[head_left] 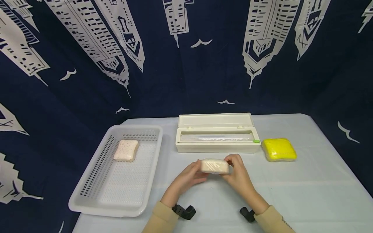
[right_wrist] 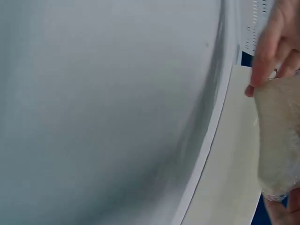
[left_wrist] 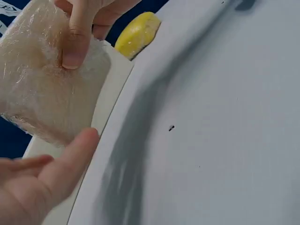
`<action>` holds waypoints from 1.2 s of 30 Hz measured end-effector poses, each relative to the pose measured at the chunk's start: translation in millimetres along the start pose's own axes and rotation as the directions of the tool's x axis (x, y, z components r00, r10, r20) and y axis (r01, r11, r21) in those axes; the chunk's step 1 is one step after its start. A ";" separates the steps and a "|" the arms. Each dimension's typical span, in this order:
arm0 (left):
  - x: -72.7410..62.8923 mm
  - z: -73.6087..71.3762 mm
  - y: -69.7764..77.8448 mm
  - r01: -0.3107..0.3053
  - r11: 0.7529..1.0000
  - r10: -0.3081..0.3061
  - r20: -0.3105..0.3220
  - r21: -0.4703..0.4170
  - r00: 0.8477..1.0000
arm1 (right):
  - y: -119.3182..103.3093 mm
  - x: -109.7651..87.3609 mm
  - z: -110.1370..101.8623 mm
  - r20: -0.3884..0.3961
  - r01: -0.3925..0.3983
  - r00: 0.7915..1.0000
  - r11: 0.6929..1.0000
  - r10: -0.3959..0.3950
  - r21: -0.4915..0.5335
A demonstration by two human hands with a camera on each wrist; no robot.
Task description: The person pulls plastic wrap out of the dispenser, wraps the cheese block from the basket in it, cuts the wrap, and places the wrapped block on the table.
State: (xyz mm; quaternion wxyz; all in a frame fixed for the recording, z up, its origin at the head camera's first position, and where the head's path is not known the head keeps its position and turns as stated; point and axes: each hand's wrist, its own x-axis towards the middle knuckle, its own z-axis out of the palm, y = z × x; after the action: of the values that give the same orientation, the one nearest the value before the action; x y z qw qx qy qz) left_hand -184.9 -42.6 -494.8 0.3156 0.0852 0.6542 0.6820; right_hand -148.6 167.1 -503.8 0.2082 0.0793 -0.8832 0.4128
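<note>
Both hands are at a pale, rounded block (head_left: 215,166) wrapped in clear cling film, raised over the table in front of the cling film dispenser. The right hand (head_left: 238,171) pinches its right end; in the left wrist view that hand's thumb (left_wrist: 76,49) presses on the film. At the other end, the left hand (head_left: 189,176) touches the block with its fingers fairly straight. The left wrist view shows one of its fingertips (left_wrist: 89,137) at the block's corner. Film wrinkles cover the wrapped block (right_wrist: 280,136) in the right wrist view.
A white perforated tray (head_left: 116,197) stands at the left, holding a pale speckled block (head_left: 126,150). Behind the hands sits a cream cling film dispenser (head_left: 218,148), lid raised, film roll inside. A shiny yellow block (head_left: 279,149) lies to its right. A dark patterned cloth (head_left: 186,77) hangs behind.
</note>
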 end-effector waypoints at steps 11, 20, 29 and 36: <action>1.5 11.1 1.7 -0.093 0.966 0.118 -0.089 0.242 0.989 | -0.9 -4.6 -2.0 -0.050 0.207 0.975 0.967 -0.216 -0.146; 0.9 17.7 -10.0 -0.226 0.915 0.300 -0.189 0.335 0.935 | 3.4 -8.1 -20.3 0.369 -0.204 0.918 0.971 0.146 0.123; 1.6 31.5 -12.0 -0.276 0.888 0.359 -0.178 0.367 0.916 | 9.6 -12.6 -33.6 0.479 -0.348 0.867 0.857 0.139 0.381; 0.5 40.4 -13.1 -0.279 0.841 0.346 -0.064 0.464 0.936 | 11.3 -15.3 -38.6 0.409 -0.278 0.900 0.922 0.152 0.268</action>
State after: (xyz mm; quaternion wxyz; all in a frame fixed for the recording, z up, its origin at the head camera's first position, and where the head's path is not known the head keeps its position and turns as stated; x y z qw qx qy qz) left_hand -159.8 -9.1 -502.1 0.1232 0.2114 0.7917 0.5597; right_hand -126.7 203.3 -496.2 -0.0301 0.0912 -0.8311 0.5478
